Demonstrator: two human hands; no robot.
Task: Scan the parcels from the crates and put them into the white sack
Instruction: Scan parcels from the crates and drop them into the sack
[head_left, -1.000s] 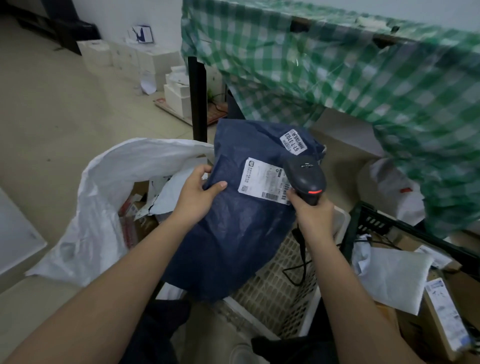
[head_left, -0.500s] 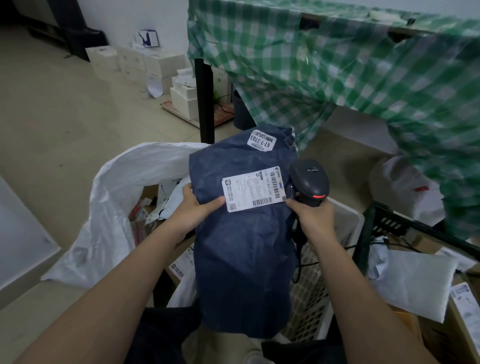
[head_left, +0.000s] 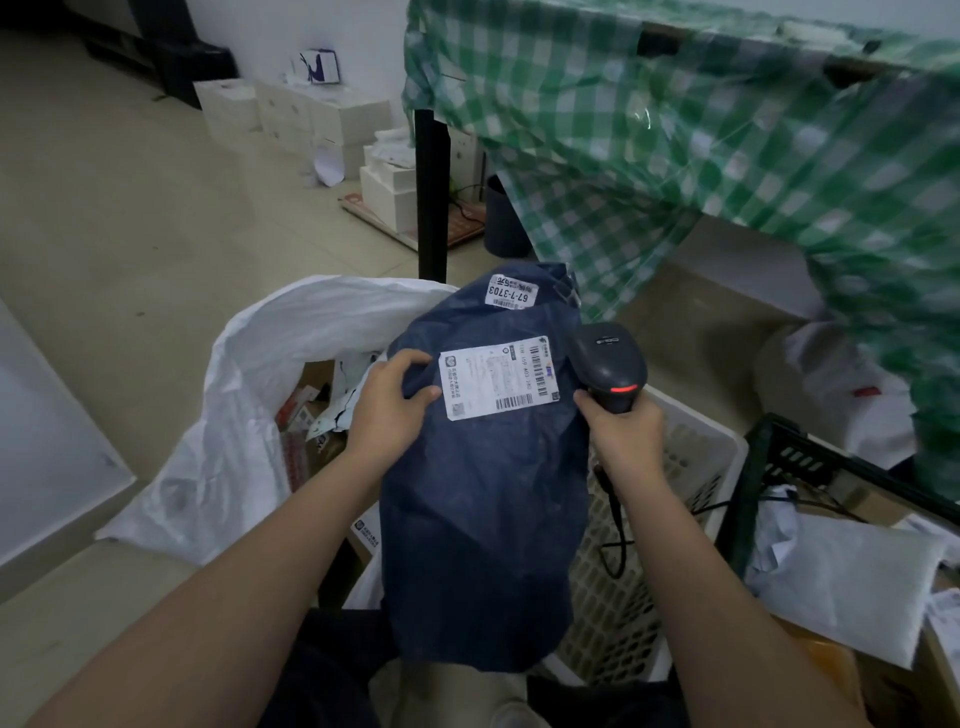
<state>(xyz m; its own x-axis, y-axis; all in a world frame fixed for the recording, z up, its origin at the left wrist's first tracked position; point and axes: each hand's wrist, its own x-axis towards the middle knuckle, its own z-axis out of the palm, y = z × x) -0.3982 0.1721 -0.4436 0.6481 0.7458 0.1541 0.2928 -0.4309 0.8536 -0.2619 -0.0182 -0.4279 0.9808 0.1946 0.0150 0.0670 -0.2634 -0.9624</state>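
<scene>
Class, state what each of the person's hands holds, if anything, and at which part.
Left hand grips the dark blue soft parcel at its upper left edge; right hand grips the black handheld barcode scanner by its handle.

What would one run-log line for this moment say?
left hand: holds parcel | right hand: grips scanner beside label | sack: open

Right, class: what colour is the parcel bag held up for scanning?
Dark navy blue parcel bag with white labels, seen in the head view.

Green checked tablecloth (head_left: 727, 156) over beige floor (head_left: 130, 208).
</scene>
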